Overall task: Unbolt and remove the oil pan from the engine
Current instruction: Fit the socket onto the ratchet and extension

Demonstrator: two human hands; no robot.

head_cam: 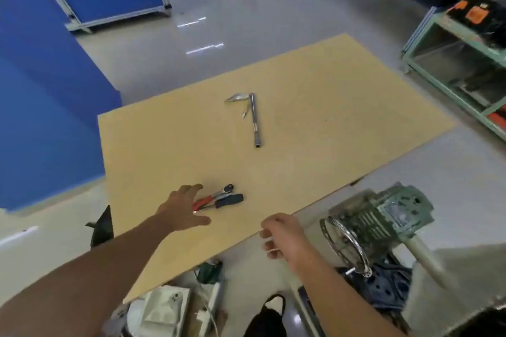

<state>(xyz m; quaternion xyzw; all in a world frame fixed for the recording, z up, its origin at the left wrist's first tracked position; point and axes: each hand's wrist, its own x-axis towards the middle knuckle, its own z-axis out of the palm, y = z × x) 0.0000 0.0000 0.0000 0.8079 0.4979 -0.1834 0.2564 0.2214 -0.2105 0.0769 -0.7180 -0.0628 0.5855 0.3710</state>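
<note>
Tool-fetch stage judged; no bolts seen touched yet.

Left hand [183,206] stretched over the near edge of the board [315,96], grip spread, fingers straight, over the handles of a tool cluster: ratchet [223,191], red-handled tool [201,203], dark-handled tool [228,200]. Contact w/ the red handle cannot be told; nothing pinched yet.

Right hand [282,238] hangs past the board's near edge, fingers loosely curled; something thin and pale seems to run across the fingers, too blurred to name.

Risks:
- Three handles lie touching, fanned together. Wrong tool could be picked, or neighbours dragged off the near edge, since the cluster sits close to it.
- Extension bar [255,120] lies well apart, mid-board, beside a small shiny scrap [235,97]. If needed for pan bolts, a second reach would be called for.

Engine [383,216] sits low at right, off the board, on a stand. Oil pan not made out as a separate part. Engine is near the right hand, well apart from the left grip.
</note>
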